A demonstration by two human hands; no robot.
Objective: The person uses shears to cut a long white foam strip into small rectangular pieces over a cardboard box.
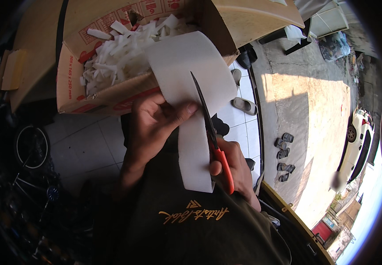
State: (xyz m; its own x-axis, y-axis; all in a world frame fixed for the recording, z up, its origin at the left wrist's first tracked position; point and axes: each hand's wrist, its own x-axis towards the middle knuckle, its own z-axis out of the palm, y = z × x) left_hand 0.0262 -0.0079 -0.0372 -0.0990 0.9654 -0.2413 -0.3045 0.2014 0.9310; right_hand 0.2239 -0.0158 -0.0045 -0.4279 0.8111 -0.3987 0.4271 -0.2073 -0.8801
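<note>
A wide white foam sheet (186, 57) curves over the near side of a cardboard box, with a narrower strip (194, 154) hanging down toward my lap. My left hand (155, 121) pinches the sheet at its left edge, thumb on top. In my right hand (235, 165) are scissors (223, 163) with red-orange handles and dark blades. The blades point away from me along the sheet, at the right edge of the strip. Only one blade shows clearly; the other is mostly hidden. Many small white foam pieces (124, 55) fill the cardboard box (107, 104).
The box rests on a tan table (36, 57). White floor tiles (89, 141) lie below. Grey slippers (245, 106) stand near the doorway edge, more footwear (283, 153) on the concrete outside. A bicycle wheel (32, 145) is at the left; a white car (356, 143) stands far right.
</note>
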